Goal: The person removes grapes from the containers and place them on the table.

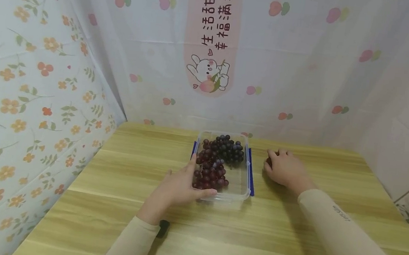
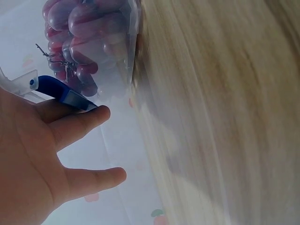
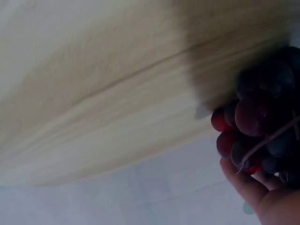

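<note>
A clear plastic container (image 1: 236,178) with blue side latches stands on the table, holding a bunch of red grapes (image 1: 211,175) in front and a bunch of dark grapes (image 1: 230,150) at the back right. My left hand (image 1: 178,188) touches its front left corner, thumb along the front and fingers by the left side. In the left wrist view those fingers (image 2: 79,126) are straight and spread, next to a blue latch (image 2: 58,89). To the right of the container, my right hand (image 1: 285,169) grips another bunch of grapes (image 3: 258,115), mostly hidden by the hand in the head view.
The wood-grain table (image 1: 251,244) reaches back to a printed white curtain (image 1: 292,70). A floral curtain (image 1: 20,100) hangs along the left side. Under my left wrist shows a small dark object (image 1: 163,228), probably part of the wrist camera.
</note>
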Tool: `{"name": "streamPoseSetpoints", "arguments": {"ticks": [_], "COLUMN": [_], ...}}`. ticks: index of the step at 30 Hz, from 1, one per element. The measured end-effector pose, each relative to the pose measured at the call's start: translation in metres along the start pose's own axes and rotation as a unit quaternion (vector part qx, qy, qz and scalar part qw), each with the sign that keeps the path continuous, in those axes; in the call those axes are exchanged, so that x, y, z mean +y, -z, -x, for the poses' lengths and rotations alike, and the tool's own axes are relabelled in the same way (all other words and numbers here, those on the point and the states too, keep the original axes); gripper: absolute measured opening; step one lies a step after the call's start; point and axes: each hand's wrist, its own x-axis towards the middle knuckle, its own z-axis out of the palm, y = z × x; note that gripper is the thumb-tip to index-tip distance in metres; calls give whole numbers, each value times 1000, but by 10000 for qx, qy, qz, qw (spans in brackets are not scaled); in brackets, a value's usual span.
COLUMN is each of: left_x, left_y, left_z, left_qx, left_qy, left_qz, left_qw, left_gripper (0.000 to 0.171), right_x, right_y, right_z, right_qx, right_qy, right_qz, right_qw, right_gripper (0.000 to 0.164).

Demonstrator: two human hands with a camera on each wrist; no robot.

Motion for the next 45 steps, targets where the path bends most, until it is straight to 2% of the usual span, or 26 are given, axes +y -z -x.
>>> {"name": "streamPoseSetpoints", "arguments": {"ticks": [5, 10, 14, 19, 26, 31, 37, 45], "left_x": [0, 1, 2, 1, -1, -2, -1, -1], "left_y": [-1, -3, -3, -2, -3, -2, 1, 1], "left_z": [-1, -2, -3, -2, -1, -1, -3, -4], "left_qx": [-48, -43, -17, -40, -17, 5, 6, -28], "left_qy": [-9, -55, -56, -40, -36, -37, -117, -85], "left_qz": [-12, 19, -9, -29, -67, -73, -34, -107], "left_qw": [10000, 10000, 10000, 10000, 10000, 10000, 9999, 9999], "left_gripper": [142, 141, 140, 141, 140, 141, 141, 142], "right_x": [-4, -8, -17, -36, -74, -107, -142, -175], "right_y": [4, 29, 62, 98, 130, 135, 126, 100], "right_z": [0, -3, -4, -8, -13, -17, -16, -9], "right_qx": [-444, -945, -1261, -1754, -2161, -2165, -2151, -2455], "right_qy": [-393, -509, -317, 62, 578, 1033, 1726, 1925], "right_qz": [-246, -394, -474, -284, -3, 194, 282, -23], "right_qw": [9979, 9934, 9904, 9841, 9746, 9706, 9608, 9501], "right_gripper": [67, 74, 74, 75, 80, 83, 76, 91]}}
